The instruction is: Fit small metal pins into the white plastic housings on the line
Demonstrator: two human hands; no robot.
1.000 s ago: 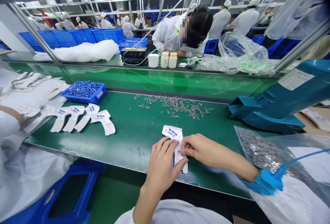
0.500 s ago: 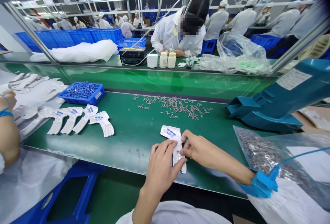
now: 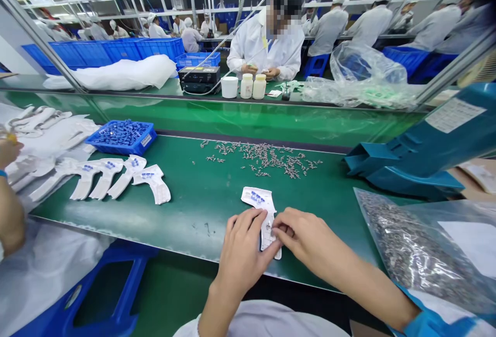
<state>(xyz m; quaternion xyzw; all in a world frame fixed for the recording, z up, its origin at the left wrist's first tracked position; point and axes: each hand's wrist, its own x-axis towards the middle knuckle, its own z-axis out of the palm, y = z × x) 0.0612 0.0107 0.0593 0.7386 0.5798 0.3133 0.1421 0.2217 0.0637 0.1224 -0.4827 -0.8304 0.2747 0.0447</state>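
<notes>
L hand (image 3: 242, 254) | R hand (image 3: 306, 239) — together, clamped on white plastic tray (image 3: 258, 200) between them — on green bench mat (image 3: 155, 228)

The person across the belt (image 3: 267, 42) was bent low before, but now this person sits upright, with the head high above the bottles (image 3: 251, 86). The forearm of the right hand (image 3: 306, 239) has swung lower, and the blue wrist strap (image 3: 437, 324) is now at the bottom edge of the view. The blue wire no longer lies over the bag of metal parts (image 3: 411, 249).
</notes>
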